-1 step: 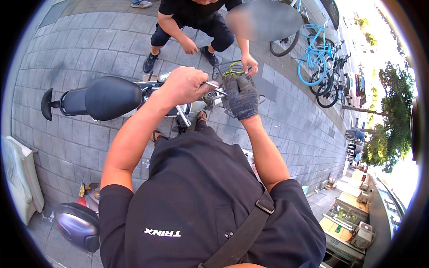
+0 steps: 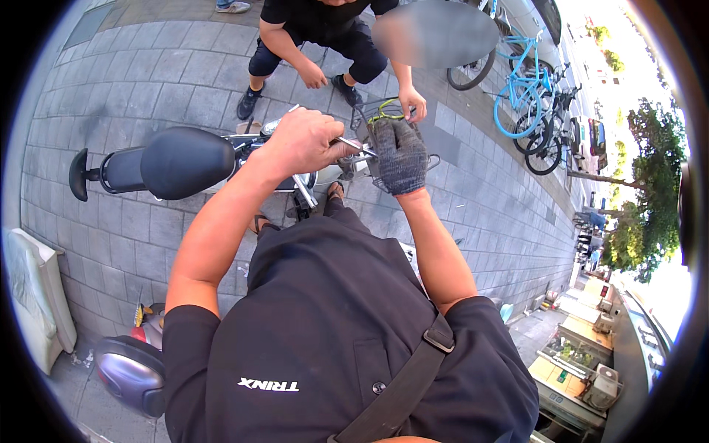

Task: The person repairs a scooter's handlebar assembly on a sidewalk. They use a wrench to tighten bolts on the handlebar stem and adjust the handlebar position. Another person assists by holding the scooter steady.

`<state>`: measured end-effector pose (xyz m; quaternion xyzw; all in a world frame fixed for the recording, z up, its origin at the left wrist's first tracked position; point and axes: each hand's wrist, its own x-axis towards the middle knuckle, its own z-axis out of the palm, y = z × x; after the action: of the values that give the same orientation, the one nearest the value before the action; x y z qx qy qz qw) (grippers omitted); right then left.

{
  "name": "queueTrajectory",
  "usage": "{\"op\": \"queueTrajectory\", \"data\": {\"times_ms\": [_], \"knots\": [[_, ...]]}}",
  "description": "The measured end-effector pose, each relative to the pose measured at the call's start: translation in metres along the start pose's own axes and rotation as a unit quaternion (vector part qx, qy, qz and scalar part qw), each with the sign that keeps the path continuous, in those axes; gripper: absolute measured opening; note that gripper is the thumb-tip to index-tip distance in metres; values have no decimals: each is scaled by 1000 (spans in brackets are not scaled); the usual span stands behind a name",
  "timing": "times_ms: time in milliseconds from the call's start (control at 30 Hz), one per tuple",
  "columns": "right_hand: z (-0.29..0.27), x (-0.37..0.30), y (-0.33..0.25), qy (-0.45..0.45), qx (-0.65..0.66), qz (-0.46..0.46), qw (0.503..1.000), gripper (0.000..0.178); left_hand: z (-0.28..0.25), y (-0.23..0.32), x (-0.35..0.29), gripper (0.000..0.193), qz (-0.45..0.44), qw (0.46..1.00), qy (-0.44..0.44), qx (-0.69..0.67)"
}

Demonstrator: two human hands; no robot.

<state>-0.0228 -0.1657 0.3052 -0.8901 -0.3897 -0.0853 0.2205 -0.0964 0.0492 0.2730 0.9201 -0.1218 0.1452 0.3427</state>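
Note:
My bare left hand (image 2: 310,140) is closed around a thin metal rod-like tool (image 2: 349,144), whose far end reaches toward my right hand. Its exact kind is hidden by my fingers. A grey knitted glove covers my right hand (image 2: 399,156), which is curled over the front of a small electric bike by its dark wire basket (image 2: 434,162). What those fingers grip is out of sight. The bike's black saddle (image 2: 188,162) lies to the left. A yellow-green cable or lock (image 2: 385,111) rests at the basket, just beyond my glove.
Opposite me a person squats, one hand (image 2: 414,105) close to the cable. Blue bicycles (image 2: 517,111) stand at the upper right. A purple scooter box (image 2: 129,373) and a pale covered seat (image 2: 37,299) are at the lower left. Grey paving (image 2: 111,236) lies underneath.

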Motion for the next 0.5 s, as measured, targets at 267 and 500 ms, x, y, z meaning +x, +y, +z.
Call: {"op": "queueTrajectory", "data": {"times_ms": [267, 500], "knots": [[13, -4, 7, 97, 364, 213, 902, 19, 10, 21, 2, 47, -57, 997, 5, 46], [29, 29, 42, 4, 393, 185, 901, 22, 28, 62, -8, 56, -227, 967, 65, 98]]}}
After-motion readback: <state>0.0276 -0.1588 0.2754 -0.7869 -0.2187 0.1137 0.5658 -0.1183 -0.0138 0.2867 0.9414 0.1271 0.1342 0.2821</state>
